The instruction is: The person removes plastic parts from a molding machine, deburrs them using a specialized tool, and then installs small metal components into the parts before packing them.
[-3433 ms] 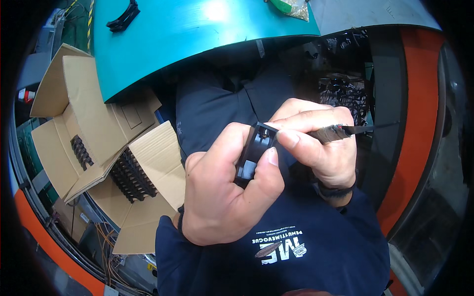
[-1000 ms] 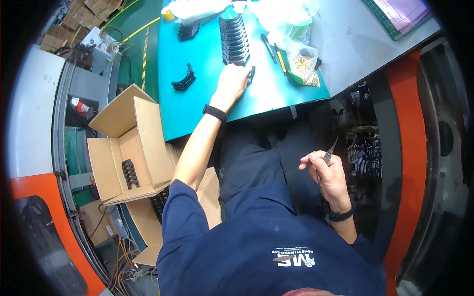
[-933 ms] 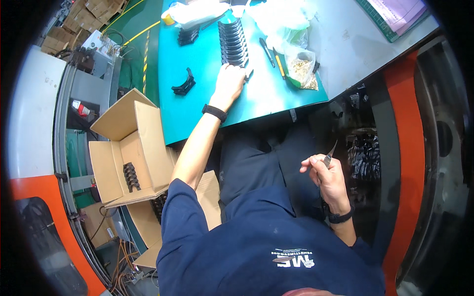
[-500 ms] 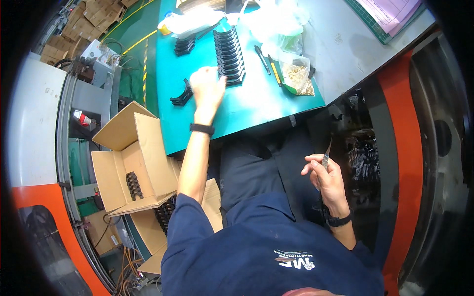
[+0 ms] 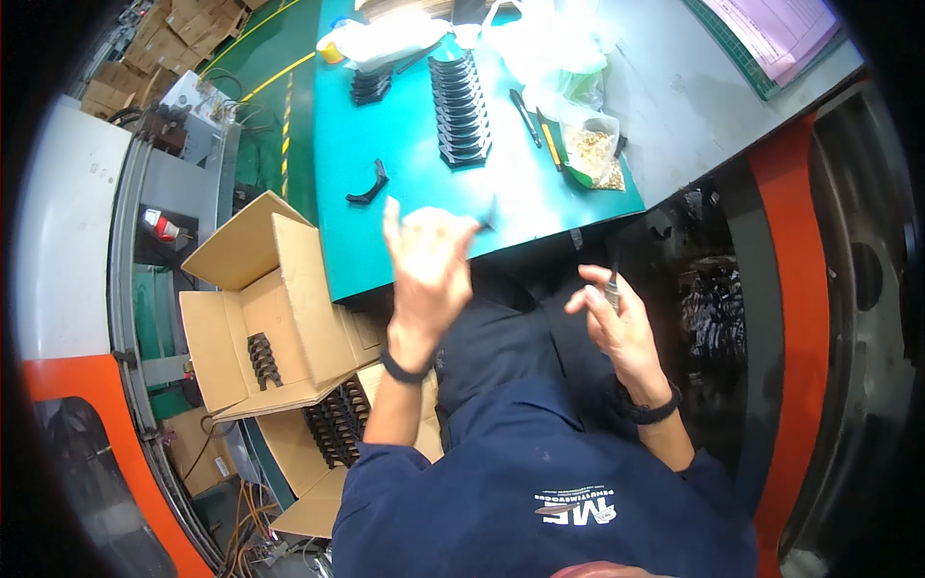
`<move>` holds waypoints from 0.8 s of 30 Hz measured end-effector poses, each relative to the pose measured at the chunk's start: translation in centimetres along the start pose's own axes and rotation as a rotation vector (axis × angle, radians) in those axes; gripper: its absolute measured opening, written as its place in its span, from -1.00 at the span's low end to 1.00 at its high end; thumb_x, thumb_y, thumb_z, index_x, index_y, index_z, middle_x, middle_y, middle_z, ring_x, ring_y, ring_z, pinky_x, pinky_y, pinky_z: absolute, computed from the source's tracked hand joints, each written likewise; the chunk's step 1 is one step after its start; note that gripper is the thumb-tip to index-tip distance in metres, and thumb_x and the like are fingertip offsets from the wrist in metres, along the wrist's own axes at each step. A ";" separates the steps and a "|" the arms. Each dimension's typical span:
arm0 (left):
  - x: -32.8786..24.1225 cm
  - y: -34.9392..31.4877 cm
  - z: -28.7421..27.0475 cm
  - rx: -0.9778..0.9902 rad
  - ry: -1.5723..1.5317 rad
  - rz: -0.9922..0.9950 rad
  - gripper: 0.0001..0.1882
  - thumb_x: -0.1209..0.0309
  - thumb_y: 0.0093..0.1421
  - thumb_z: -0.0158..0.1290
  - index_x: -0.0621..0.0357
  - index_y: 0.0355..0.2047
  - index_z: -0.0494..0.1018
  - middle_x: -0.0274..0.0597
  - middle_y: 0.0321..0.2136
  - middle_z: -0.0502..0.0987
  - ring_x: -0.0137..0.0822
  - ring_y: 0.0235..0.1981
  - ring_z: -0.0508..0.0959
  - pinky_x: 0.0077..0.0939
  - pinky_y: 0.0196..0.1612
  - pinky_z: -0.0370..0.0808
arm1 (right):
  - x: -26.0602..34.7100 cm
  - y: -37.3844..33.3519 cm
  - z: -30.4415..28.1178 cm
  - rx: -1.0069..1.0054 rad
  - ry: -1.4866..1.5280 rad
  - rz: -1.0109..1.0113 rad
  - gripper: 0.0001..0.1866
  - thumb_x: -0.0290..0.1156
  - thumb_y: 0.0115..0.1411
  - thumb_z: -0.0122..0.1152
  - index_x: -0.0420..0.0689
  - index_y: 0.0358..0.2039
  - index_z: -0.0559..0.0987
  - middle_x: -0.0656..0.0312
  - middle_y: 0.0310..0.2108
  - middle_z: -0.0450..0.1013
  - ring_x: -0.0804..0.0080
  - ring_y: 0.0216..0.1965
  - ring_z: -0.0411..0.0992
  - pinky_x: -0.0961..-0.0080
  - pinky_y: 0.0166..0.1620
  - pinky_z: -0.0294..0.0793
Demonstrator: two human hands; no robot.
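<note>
Above the near edge of the green-topped table, my left hand (image 5: 431,258) is closed on a black curved piece (image 5: 489,216), which shows as a dark blur past the fingertips. My right hand (image 5: 621,328), over my lap at the right, grips a slim craft knife (image 5: 612,292) by its silver handle; its blade is blurred against the dark background. A single black curved bracket (image 5: 369,185) lies on the table beyond my left hand. Farther off runs a long row of the same curved brackets (image 5: 461,111), with a smaller group (image 5: 371,87) to its left.
On the table, right of the row, lie a black pen (image 5: 525,118), a yellow-and-black cutter (image 5: 549,140) and a clear bag of small brass-coloured parts (image 5: 590,154). White plastic bags (image 5: 544,43) sit behind. Open cartons (image 5: 301,299) holding black parts stand at lower left.
My left hand has drawn back from the row toward me, now with a black curved piece. One bracket lies at the left where two seemed stacked. My right hand has shifted slightly left.
</note>
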State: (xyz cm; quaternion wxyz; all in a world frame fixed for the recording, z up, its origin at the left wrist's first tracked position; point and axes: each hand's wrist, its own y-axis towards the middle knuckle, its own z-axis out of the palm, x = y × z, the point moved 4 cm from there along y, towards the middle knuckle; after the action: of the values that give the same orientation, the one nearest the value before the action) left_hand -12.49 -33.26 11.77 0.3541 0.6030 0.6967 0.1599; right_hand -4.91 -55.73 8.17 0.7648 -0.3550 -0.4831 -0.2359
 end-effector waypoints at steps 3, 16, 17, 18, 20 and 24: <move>-6.0 -1.3 -0.9 0.068 -0.181 0.022 -0.72 0.55 -0.11 0.21 0.02 -0.32 0.57 -0.38 -0.45 0.48 -0.28 -0.24 0.48 0.13 0.30 -0.04 | 1.3 0.5 2.3 0.055 0.013 -0.089 -0.32 -0.43 0.15 0.29 -0.22 0.21 0.17 0.30 -0.31 0.44 0.73 -0.40 0.32 0.79 -0.34 0.33; -7.7 -6.0 -1.6 0.014 -1.305 -0.793 -0.22 0.44 0.01 0.31 0.34 0.18 0.16 -0.03 -0.21 0.53 -0.29 -0.19 0.55 -0.42 -0.02 0.46 | 2.8 -1.7 3.0 0.156 0.037 -0.097 -0.35 -0.62 0.03 0.34 -0.25 0.14 0.30 0.26 -0.36 0.48 0.74 -0.45 0.36 0.76 -0.37 0.37; -7.7 -6.2 -1.7 -0.001 -1.294 -0.792 -0.23 0.45 0.02 0.30 0.34 0.18 0.16 -0.03 -0.24 0.54 -0.30 -0.21 0.56 -0.44 -0.05 0.47 | 2.8 -1.9 3.0 0.177 0.027 -0.110 -0.32 -0.63 0.02 0.34 -0.26 0.16 0.28 0.25 -0.36 0.48 0.75 -0.46 0.35 0.76 -0.37 0.36; -7.8 -6.3 -1.8 -0.016 -1.283 -0.791 -0.25 0.47 0.03 0.29 0.35 0.18 0.16 -0.04 -0.27 0.55 -0.31 -0.22 0.56 -0.47 -0.07 0.48 | 2.8 -2.1 3.1 0.197 0.017 -0.122 -0.28 -0.64 0.01 0.35 -0.26 0.19 0.26 0.24 -0.35 0.49 0.76 -0.47 0.34 0.77 -0.37 0.36; -8.0 -6.5 -2.1 -0.060 -1.279 -0.807 -0.26 0.49 0.03 0.29 0.34 0.17 0.17 -0.03 -0.29 0.56 -0.33 -0.25 0.57 -0.51 -0.12 0.50 | 3.1 -2.4 3.3 0.194 0.079 -0.124 -0.23 -0.65 -0.01 0.35 -0.26 0.22 0.21 0.22 -0.33 0.49 0.78 -0.48 0.32 0.78 -0.38 0.35; -8.2 -6.8 -2.1 -0.090 -1.292 -0.800 -0.26 0.51 0.00 0.31 0.34 0.15 0.18 -0.02 -0.29 0.56 -0.34 -0.25 0.57 -0.50 -0.10 0.49 | 3.6 -2.8 3.3 0.201 0.077 -0.132 -0.18 -0.66 0.00 0.34 -0.26 0.25 0.15 0.20 -0.31 0.49 0.80 -0.47 0.32 0.81 -0.37 0.34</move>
State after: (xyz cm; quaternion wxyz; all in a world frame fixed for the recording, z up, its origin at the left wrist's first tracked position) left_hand -18.71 -42.15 11.28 0.7469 0.2632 0.5093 -0.3370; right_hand -7.20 -55.02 13.24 0.7973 -0.2347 -0.4968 -0.2497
